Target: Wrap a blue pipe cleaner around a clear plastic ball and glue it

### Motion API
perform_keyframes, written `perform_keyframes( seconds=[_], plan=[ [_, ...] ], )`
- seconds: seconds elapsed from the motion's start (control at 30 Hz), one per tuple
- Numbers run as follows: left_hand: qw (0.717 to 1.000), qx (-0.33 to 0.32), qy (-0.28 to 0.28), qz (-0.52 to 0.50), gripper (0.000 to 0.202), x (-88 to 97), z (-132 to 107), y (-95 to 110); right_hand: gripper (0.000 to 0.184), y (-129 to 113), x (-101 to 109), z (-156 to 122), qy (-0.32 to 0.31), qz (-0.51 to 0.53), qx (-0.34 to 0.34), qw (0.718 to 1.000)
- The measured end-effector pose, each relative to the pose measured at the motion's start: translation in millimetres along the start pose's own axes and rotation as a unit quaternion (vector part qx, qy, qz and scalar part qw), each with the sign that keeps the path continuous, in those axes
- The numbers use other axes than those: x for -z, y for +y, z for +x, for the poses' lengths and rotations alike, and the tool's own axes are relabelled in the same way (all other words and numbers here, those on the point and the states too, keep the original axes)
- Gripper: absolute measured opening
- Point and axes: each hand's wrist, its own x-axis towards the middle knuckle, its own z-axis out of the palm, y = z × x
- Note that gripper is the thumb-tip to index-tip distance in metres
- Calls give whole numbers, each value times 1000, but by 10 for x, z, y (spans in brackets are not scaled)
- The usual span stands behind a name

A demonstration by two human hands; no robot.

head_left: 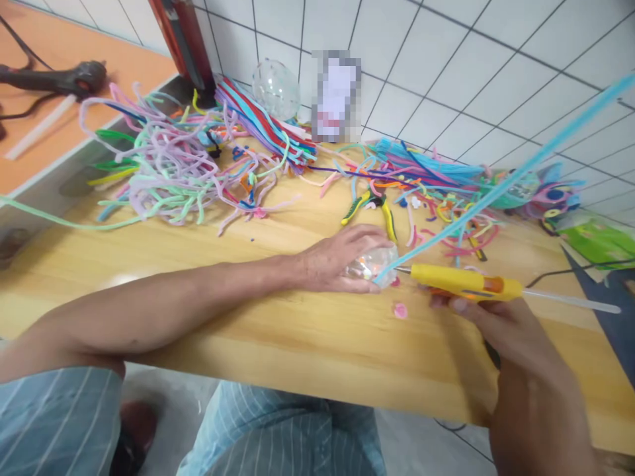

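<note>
Single head-worn camera, looking forward and down, near range, pale-brown wooden tabletop (307, 344) below, white tiled wall (446, 73) beyond.

Small craft workshop or hobby corner; home or business, cannot tell. Wooden worktop (238, 330) set against white tiled wall (446, 66) with dark joints. Fuzzy craft stems along back: tangled pastel heap (171, 158) at left, neat multicolour bundle (270, 125) beside it, light blue bundle (431, 165) farther right. Yellow-and-black pliers (389, 221) lying near cut scraps. Yellow glue gun (446, 280) held above worktop, translucent stick (570, 301) jutting from rear. Orange surface (124, 39) at left, bearing black corded tool (54, 79).
</note>
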Motion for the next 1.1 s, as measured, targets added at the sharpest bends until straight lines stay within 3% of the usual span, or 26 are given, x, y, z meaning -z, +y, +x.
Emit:
perform_keyframes(
  seconds=[0.23, 0.63, 0.77, 0.97, 1.1],
  plan=[
    [1000, 9, -5, -5, 67, 15, 34, 29, 37, 52, -72, 81, -48, 23, -2, 999],
    [999, 34, -18, -26, 66, 40, 55, 64, 21, 127, -127, 56, 2, 20, -25, 1000],
    [998, 46, -28, -29, 66, 63, 68, 92, 22, 170, -126, 36, 4, 28, -38, 999],
    [998, 49, -25, -33, 67, 46, 70, 75, 33, 151, -171, 51, -21, 23, -3, 1000],
    [999, 36, -17, -29, 67, 29, 54, 53, 25, 192, -173, 53, -10, 27, -10, 1000]
  ],
)
